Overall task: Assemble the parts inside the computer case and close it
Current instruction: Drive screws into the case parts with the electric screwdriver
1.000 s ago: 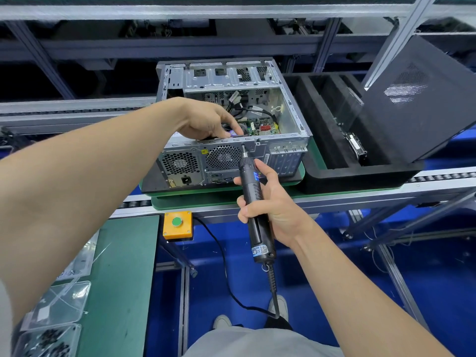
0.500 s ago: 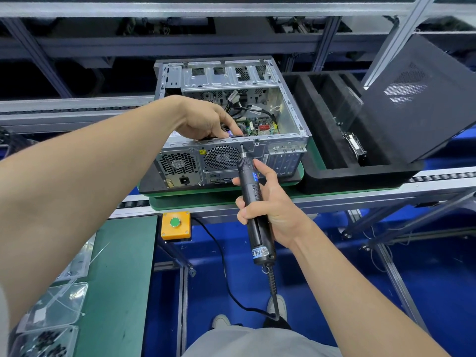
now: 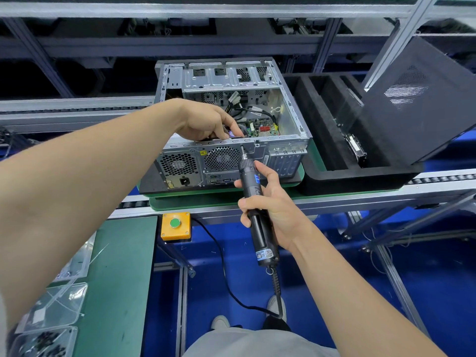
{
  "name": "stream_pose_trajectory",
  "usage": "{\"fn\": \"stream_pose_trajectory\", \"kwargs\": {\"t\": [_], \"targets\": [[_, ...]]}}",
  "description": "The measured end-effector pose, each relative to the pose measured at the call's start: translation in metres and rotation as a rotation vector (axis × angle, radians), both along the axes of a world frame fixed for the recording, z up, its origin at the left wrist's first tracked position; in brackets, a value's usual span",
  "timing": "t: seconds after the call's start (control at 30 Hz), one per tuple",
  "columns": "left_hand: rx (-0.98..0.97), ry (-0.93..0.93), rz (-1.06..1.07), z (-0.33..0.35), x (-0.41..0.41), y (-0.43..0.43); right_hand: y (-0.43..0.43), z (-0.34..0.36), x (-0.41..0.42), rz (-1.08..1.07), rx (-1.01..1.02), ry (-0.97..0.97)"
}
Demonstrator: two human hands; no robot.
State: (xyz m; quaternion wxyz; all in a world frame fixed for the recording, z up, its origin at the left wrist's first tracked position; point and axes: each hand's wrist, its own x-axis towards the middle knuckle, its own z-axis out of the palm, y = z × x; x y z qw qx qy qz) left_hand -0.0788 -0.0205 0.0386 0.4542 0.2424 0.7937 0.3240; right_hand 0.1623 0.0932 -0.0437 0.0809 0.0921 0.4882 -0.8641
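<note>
Hardly anything has shifted since a second ago: the open computer case (image 3: 185,81) lies on a green pallet (image 3: 195,203), the right hand (image 3: 273,212) clamps its fingers round an electric screwdriver (image 3: 250,181) tipped against the case's rear rim, while the left hand (image 3: 206,122) reaches inside, fingers bent, grip unclear.

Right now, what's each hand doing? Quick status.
Left hand: inside the computer case at its rear edge, fingers bent down; a grip cannot be told.
Right hand: holding the electric screwdriver.
</note>
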Motion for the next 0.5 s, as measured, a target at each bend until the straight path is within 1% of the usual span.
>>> {"fn": "stream_pose_trajectory", "kwargs": {"t": [0.17,0.3,0.5], "targets": [[-0.006,0.083,0.021,-0.0030,-0.0063,0.0006,0.0005,0.0002,0.0003,-0.004,-0.005,-0.003],[0.016,0.088,0.048,0.0003,-0.0072,-0.0018,0.0003,0.0017,0.0003,-0.014,0.002,-0.016],[0.053,0.167,0.016,0.0005,-0.0018,-0.0026,-0.0006,0.0026,0.0002,-0.025,-0.013,-0.014]]}}
